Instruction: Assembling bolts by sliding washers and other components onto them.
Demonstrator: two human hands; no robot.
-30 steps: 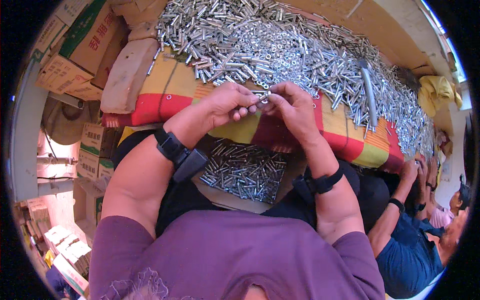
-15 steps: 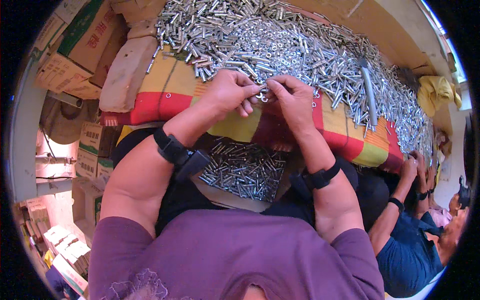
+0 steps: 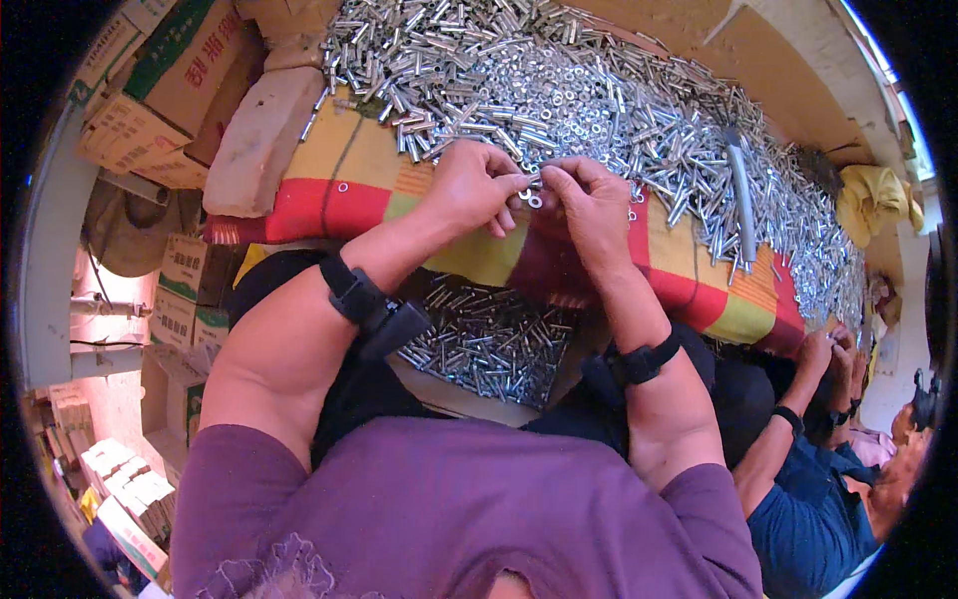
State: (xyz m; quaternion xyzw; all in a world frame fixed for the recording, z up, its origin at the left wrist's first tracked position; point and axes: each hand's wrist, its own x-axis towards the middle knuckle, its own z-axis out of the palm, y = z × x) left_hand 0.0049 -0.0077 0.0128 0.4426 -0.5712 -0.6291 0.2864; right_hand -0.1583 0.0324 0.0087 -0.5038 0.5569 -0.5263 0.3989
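Observation:
My left hand (image 3: 471, 190) is closed, thumb against fingers, with a few small silvery washers (image 3: 535, 202) at its fingertips. Facing it, my right hand (image 3: 591, 207) is pinched closed, its fingertips almost meeting the left ones. A small bit of metal shows between the two thumbs, too small to make out. Both hands are over the front edge of a checked cloth (image 3: 454, 258), just before a heap of loose washers (image 3: 569, 100) and metal sleeves or bolts (image 3: 439, 70). Below my wrists, a box of bolts (image 3: 489, 344) sits at my lap.
A pale brick-like block (image 3: 264, 140) lies on the cloth's left end, near stacked cartons (image 3: 170, 90). A grey tube (image 3: 740, 200) rests on the heap at the right. Cardboard (image 3: 788, 80) lines the back. At the right, a co-worker's hands (image 3: 818, 349) are at the cloth's edge.
Both hands shift very slightly right in the picture, along with the whole scene. They stay fingertip to fingertip, the washers still at the left fingers.

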